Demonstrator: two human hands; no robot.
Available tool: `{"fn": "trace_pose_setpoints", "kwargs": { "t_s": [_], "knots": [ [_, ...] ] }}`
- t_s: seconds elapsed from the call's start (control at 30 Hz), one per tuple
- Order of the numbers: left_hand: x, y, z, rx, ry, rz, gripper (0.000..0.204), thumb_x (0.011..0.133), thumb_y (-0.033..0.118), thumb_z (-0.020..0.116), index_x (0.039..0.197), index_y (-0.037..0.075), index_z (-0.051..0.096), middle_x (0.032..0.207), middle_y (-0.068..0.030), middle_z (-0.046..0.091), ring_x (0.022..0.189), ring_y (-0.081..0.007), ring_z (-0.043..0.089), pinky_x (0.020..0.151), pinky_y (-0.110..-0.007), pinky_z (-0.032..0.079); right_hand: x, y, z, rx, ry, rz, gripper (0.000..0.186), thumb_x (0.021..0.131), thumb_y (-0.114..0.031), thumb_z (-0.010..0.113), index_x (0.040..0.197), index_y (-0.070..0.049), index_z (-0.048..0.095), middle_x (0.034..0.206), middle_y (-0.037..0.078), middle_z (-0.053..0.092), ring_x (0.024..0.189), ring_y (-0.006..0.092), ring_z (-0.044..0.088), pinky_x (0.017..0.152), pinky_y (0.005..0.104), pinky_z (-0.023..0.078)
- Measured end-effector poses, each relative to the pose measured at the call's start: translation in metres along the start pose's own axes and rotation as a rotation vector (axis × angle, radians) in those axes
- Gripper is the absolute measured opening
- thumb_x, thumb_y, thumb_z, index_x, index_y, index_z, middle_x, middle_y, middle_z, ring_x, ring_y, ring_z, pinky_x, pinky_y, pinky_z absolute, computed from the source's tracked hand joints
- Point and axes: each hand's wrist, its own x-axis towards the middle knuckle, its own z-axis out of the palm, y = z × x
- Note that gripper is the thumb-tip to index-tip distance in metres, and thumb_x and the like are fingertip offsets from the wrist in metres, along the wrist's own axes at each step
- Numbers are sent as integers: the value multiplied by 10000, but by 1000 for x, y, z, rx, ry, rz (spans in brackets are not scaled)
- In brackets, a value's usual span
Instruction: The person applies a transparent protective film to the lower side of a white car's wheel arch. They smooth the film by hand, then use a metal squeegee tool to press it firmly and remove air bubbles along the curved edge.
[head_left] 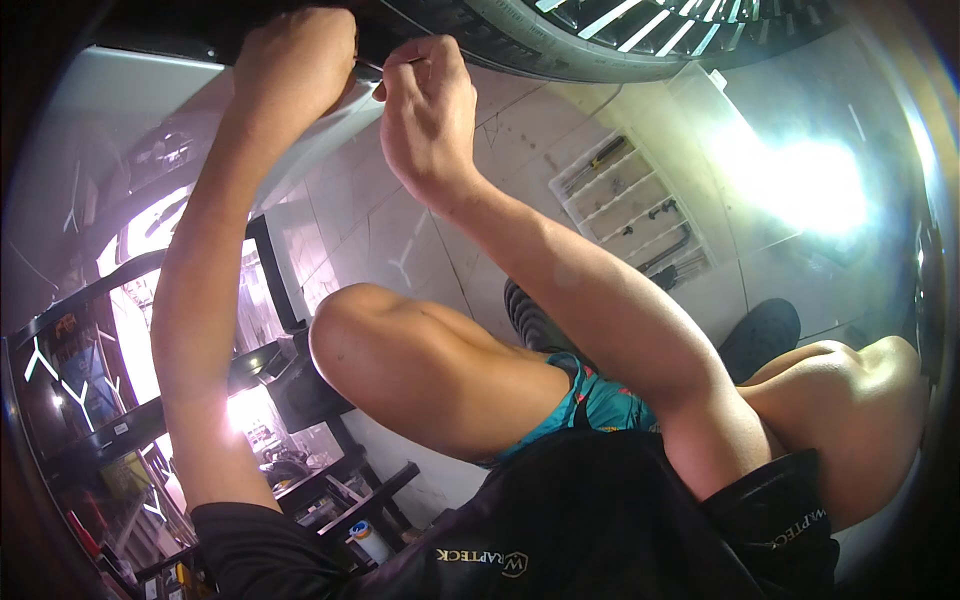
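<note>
Both my hands are raised at the lower edge of a glossy car body panel (110, 130), close to the wheel's black tyre (510, 45). My left hand (297, 65) is curled into a fist against the dark underside of that edge; its fingertips are hidden. A short way to the right, my right hand (430, 115) is closed in a pinch, thumb and fingers pressed together. A thin dark sliver shows at its fingertips, too small to name. What either hand grips cannot be made out.
A divided clear case (600, 211) with tools and small dark parts lies on the tiled floor at right. Beyond it a work light (815, 188) glares strongly. A black shelf unit (385, 485) holding bottles and tools stands at lower left. My bent knees (400, 355) are below my arms.
</note>
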Motion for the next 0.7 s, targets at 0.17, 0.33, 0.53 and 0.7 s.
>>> {"fn": "trace_pose_setpoints", "kwargs": {
  "t_s": [0.17,0.33,0.53,0.7],
  "knots": [
    [2,5,-8,-97,-68,-81,183,928,162,729,1065,60,798,1059,-196,767,992,-374,747,930,-483,581,-7,16,2,85,135,240,367,998,-170,520,1294,44,486,961,157,686,755,170,617,678,330,521],
    [1,9,-5,-80,-83,-121,189,951,181,704,1052,50,795,1085,-199,766,1009,-381,743,930,-490,582,-12,23,-1,36,81,359,577,959,-179,545,1470,54,409,944,162,691,782,191,641,712,342,536],
    [1,12,-7,-81,-96,-133,176,963,181,692,1037,58,795,1076,-193,766,1004,-393,739,917,-496,584,4,18,2,-150,2,183,432,927,-168,565,1280,78,604,981,182,729,847,261,698,782,384,554],
    [-1,9,-4,-86,-45,-101,171,979,197,695,1032,68,793,1043,-179,772,983,-381,746,907,-488,587,4,18,1,-154,-8,148,361,920,-136,559,1196,76,654,983,181,738,850,273,706,782,388,551]
  ]
}}
